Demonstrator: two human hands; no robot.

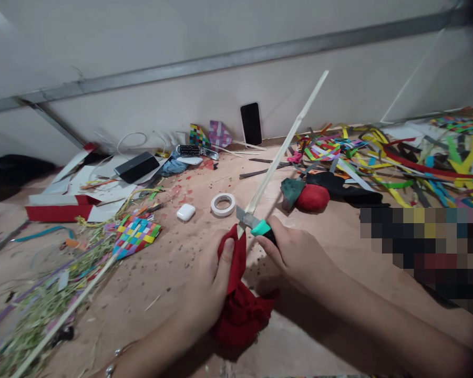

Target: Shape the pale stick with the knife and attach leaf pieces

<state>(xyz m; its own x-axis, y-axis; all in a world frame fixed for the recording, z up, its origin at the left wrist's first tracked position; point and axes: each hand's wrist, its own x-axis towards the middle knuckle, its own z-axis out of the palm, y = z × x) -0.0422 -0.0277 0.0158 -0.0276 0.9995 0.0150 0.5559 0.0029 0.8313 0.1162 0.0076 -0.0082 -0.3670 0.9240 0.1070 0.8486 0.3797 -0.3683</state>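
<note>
My left hand (216, 268) is closed around a red cloth (240, 315), which wraps the lower end of a pale wooden strip (284, 149). The strip slants up and away to the right, with a kink near its far end. In my right hand (287, 244) is a knife (262, 230) with a green and black handle. Its grey blade lies across the strip, touching it just above the cloth. The strip's lowest part is hidden in the cloth.
Beyond my hands lie a roll of white tape (223, 212), a white earbud case (186, 212) and a red ball-shaped bundle (313, 198). A woven colourful piece on a stick (136, 236) rests at left. Colourful strips (418, 163) heap at right. A phone (251, 123) leans on the wall.
</note>
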